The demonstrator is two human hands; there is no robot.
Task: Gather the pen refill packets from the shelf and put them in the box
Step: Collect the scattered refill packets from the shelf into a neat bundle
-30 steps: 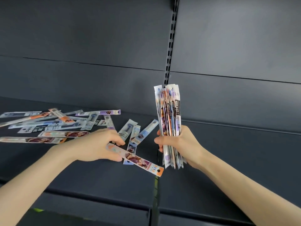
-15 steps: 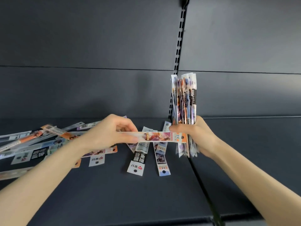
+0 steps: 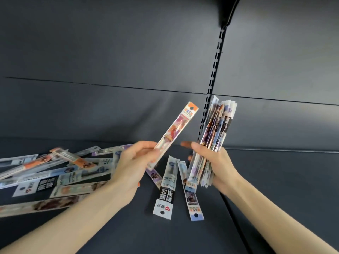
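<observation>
One pen refill packet [image 3: 175, 132] is pinched in my left hand [image 3: 132, 165], thumb on top and fingers curled under its lower end. It slants up and to the right with its orange, hole-punched tip uppermost, close to the bundle but not touching it. My right hand [image 3: 220, 167] is wrapped round a thick bundle of packets [image 3: 215, 132], which stands nearly upright. The thumb sticks out toward my left hand, and the bundle's lower ends poke out below my palm. Both forearms reach in from the lower corners, over the dark shelf [image 3: 275, 180].

Between my hands two packets lie flat on the shelf, side by side. One is a black-and-white packet [image 3: 166, 189]. Just to its right is a blue-ended packet [image 3: 190, 197], whose far end runs up behind the bundle. Left of my left hand a heap of loose packets [image 3: 55, 173] lies spread and overlapping on the shelf, blurred in places. A slotted upright [image 3: 211, 92] climbs the back panel behind the bundle.
</observation>
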